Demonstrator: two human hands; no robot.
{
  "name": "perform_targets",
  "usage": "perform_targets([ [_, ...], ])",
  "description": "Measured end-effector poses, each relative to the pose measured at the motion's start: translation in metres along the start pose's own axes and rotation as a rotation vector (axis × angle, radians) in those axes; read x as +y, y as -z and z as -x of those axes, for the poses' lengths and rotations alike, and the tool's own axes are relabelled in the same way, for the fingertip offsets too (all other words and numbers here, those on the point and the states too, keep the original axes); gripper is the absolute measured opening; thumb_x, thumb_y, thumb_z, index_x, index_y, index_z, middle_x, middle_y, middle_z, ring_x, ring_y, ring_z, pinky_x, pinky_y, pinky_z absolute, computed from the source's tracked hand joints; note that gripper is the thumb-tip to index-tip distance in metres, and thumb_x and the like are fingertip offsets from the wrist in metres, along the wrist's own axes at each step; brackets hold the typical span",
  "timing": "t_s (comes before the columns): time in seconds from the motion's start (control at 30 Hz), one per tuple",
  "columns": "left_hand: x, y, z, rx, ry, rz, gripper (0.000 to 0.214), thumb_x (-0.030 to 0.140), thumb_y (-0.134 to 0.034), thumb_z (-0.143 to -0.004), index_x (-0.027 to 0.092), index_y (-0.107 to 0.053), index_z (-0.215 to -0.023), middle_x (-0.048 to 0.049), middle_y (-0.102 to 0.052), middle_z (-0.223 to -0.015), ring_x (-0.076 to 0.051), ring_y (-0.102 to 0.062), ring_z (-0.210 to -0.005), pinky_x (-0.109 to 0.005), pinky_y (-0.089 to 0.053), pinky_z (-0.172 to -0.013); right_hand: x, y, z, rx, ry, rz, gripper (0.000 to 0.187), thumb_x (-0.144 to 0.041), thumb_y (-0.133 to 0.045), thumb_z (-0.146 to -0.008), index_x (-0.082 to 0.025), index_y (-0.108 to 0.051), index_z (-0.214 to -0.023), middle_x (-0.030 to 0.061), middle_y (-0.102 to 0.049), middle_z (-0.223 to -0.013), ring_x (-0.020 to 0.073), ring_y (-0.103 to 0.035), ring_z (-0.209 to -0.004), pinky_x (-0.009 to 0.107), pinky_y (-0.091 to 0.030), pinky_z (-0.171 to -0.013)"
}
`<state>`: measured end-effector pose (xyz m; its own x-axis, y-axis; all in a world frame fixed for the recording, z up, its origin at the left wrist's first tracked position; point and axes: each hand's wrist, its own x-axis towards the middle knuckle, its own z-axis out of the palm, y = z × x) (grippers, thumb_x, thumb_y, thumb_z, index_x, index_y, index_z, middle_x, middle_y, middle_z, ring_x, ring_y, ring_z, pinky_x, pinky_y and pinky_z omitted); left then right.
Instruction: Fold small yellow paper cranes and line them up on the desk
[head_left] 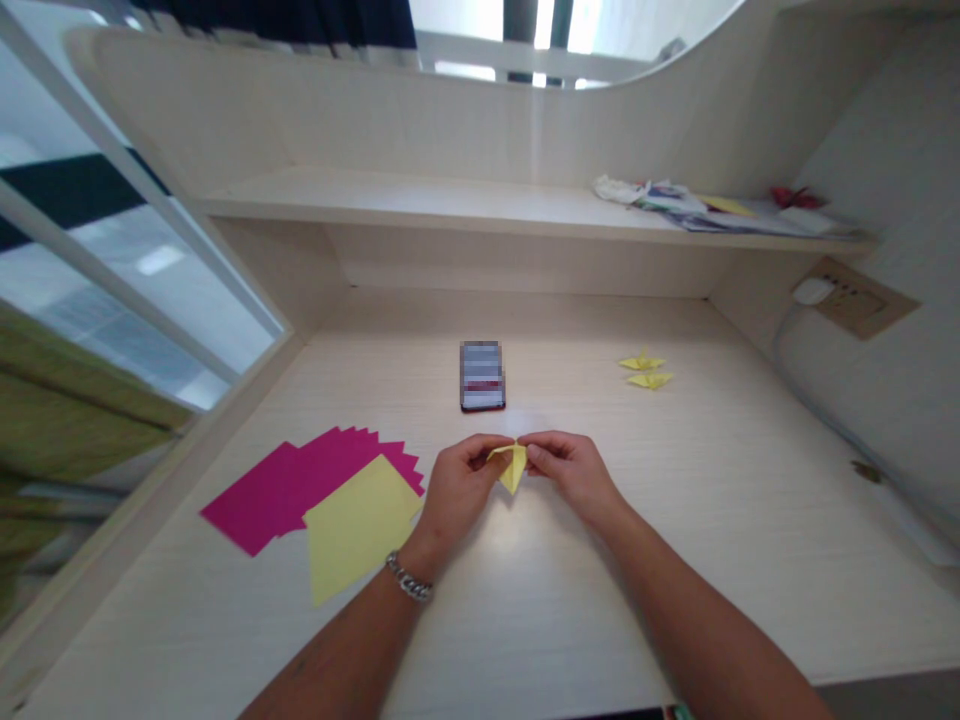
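Note:
A small folded yellow paper piece (513,466) hangs between both hands just above the pale wooden desk (675,560). My left hand (459,484), with a metal bracelet on its wrist, pinches the piece's left side. My right hand (568,468) pinches its right top corner. The paper's pointed tip hangs downward between the thumbs.
A yellow square sheet (360,525) lies on a fanned stack of magenta sheets (300,485) at the left. A phone (481,375) lies beyond the hands. Two finished yellow folded figures (646,371) sit at the right. The shelf above holds papers (697,208) and a red folded figure (795,197).

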<state>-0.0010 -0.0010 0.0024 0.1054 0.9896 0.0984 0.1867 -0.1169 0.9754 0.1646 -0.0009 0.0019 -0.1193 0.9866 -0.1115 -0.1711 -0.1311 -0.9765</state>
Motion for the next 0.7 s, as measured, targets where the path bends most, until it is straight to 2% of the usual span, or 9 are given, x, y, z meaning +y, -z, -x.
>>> perform_targets([
  [0.47, 0.0040, -0.0010, -0.0007, -0.029, 0.063, 0.069, 0.021, 0.029, -0.066, -0.075, 0.016, -0.071, -0.090, -0.0075, -0.073, -0.088, -0.019, -0.066, -0.076, -0.030, -0.051, -0.069, -0.0011, 0.0003, -0.0004, 0.003, 0.004, 0.048, 0.030, -0.039, -0.073, -0.066, -0.017, -0.073, -0.086, 0.0047, -0.070, -0.075, 0.0140, -0.061, -0.064, 0.032, -0.053, -0.066],
  [0.7, 0.0004, 0.0003, -0.0010, -0.067, 0.030, 0.065, 0.021, 0.028, -0.064, -0.077, 0.016, -0.072, -0.092, -0.0072, -0.073, -0.088, -0.020, -0.065, -0.078, -0.029, -0.050, -0.070, -0.0001, 0.0004, -0.0005, 0.005, -0.018, 0.031, 0.030, -0.039, -0.074, -0.066, -0.016, -0.073, -0.086, 0.0048, -0.070, -0.076, 0.0133, -0.061, -0.064, 0.031, -0.053, -0.066],
])
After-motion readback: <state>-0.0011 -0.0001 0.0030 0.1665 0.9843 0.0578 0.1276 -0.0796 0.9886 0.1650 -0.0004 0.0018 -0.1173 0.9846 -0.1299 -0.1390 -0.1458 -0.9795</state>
